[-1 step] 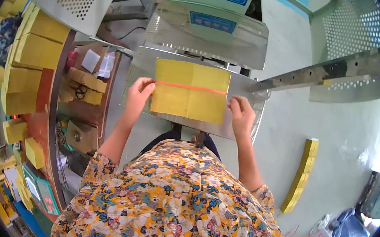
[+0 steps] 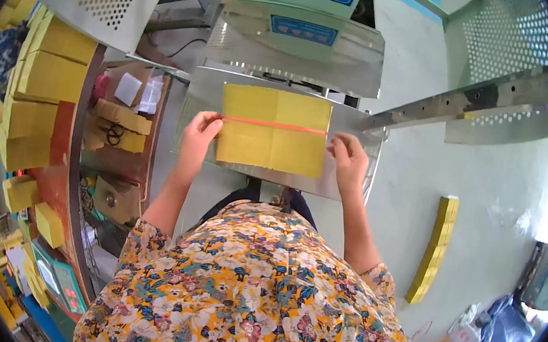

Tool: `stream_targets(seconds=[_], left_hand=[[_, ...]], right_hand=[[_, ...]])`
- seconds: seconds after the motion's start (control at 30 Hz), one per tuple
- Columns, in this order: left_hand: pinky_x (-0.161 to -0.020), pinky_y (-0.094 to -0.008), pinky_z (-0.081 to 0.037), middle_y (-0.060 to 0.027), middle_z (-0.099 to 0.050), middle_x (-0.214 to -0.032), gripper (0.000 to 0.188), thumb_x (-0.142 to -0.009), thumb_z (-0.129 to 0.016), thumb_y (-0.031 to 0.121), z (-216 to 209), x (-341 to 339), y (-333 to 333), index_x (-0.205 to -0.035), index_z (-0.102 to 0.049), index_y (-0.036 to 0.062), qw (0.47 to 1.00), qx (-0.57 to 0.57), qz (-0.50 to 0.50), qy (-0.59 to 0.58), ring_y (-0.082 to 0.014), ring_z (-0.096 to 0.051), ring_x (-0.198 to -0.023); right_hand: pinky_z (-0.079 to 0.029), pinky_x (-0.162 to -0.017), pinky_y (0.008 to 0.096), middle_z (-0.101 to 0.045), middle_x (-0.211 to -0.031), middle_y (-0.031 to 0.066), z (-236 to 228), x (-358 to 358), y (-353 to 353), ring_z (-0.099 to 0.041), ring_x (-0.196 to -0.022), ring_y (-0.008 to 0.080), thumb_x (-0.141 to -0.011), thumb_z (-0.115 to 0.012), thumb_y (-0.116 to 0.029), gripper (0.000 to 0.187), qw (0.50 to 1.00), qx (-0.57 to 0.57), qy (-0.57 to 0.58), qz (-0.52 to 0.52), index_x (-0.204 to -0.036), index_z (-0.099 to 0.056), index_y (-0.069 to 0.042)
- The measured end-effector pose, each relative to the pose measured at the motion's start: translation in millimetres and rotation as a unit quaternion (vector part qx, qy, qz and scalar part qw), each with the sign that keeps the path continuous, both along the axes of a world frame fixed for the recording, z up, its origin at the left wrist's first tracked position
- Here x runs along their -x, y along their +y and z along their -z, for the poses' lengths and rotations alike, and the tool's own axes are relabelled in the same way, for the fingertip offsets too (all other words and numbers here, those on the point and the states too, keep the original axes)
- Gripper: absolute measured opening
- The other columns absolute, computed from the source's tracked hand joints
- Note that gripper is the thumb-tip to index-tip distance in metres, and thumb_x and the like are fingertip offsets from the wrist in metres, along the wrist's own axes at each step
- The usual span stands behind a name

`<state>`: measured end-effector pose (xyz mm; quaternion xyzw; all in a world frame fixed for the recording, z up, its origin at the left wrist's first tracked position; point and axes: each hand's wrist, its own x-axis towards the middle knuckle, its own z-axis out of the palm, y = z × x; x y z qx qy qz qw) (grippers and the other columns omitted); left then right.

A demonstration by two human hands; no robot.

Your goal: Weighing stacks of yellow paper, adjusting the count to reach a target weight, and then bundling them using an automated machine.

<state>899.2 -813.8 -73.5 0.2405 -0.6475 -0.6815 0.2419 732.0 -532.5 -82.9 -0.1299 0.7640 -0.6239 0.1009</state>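
A rectangular yellow paper stack (image 2: 272,149) lies on the metal table (image 2: 195,88) in front of me, with a vertical line down its middle. Across its top, from left edge to right edge, runs a narrow red band (image 2: 272,125). At the stack's left edge my left hand (image 2: 201,132) is closed, thumb and fingers pinched at the band's end. My right hand (image 2: 349,156) is beside the right edge, fingers curled together close to the band's other end. Whatever its fingertips hold, if anything, is too small and blurred to make out.
Behind the table stands a machine with a metal cover (image 2: 295,45). A perforated metal panel (image 2: 519,37) and a long bar (image 2: 471,99) reach in at right. Yellow blocks (image 2: 55,78) are piled at left near a shelf (image 2: 116,163). A yellow row (image 2: 432,250) lies on the floor.
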Motion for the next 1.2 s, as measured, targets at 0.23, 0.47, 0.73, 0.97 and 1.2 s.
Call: stream_targets(seconds=[0.23, 0.47, 0.73, 0.97, 1.2], left_hand=[[-0.081, -0.0265, -0.047, -0.0021, -0.063, -0.096, 0.016, -0.096, -0.061, 0.015, 4, 14, -6, -0.105, -0.06, 0.0021, 0.997, -0.02, 0.072, -0.022, -0.0089, -0.058, -0.088], [-0.078, -0.0257, -0.048, -0.003, -0.063, -0.089, 0.016, -0.093, -0.065, 0.014, 10, 31, 27, -0.097, -0.06, -0.0004, 0.996, 0.024, 0.088, -0.007, -0.0102, -0.058, -0.085], [-0.092, -0.031, -0.046, -0.0076, -0.062, -0.111, 0.03, -0.097, -0.059, 0.019, 6, 43, 4, -0.12, -0.055, 0.0005, 0.996, 0.035, 0.073, 0.025, -0.0156, -0.058, -0.104], [-0.108, -0.033, -0.037, -0.0115, -0.052, -0.135, 0.052, -0.101, -0.048, 0.033, 6, 99, -8, -0.143, -0.04, 0.0032, 0.971, -0.181, 0.144, 0.064, -0.0192, -0.047, -0.127], [-0.116, -0.0358, -0.025, -0.0124, -0.039, -0.148, 0.055, -0.104, -0.042, 0.036, 91, 103, 39, -0.148, -0.033, 0.0049, 0.984, -0.05, 0.162, 0.049, -0.0233, -0.034, -0.139]], right_hand=[[-0.051, -0.071, 0.0257, -0.069, -0.082, 0.0033, 5, 1, -16, -0.062, -0.076, 0.0086, -0.092, -0.062, -0.006, 0.014, 0.995, 0.041, 0.067, 0.062, -0.103, -0.068, 0.0], [-0.051, -0.066, 0.0294, -0.069, -0.078, 0.0128, -7, 26, 17, -0.063, -0.067, 0.0144, -0.09, -0.064, -0.007, 0.009, 0.978, -0.054, 0.197, 0.046, -0.095, -0.068, -0.001], [-0.053, -0.074, 0.0299, -0.071, -0.085, 0.0122, 1, 12, -16, -0.067, -0.075, 0.0159, -0.094, -0.063, -0.016, 0.02, 0.986, -0.037, 0.154, 0.057, -0.106, -0.066, -0.001], [-0.046, -0.097, 0.0299, -0.062, -0.128, 0.0112, 21, 46, -36, -0.059, -0.114, 0.0178, -0.1, -0.053, -0.028, 0.041, 0.986, 0.149, -0.071, -0.018, -0.131, -0.057, -0.002], [-0.039, -0.107, 0.0339, -0.048, -0.144, 0.0094, 51, 23, 9, -0.047, -0.131, 0.0223, -0.104, -0.047, -0.032, 0.05, 0.971, 0.195, -0.14, -0.007, -0.146, -0.042, -0.006]])
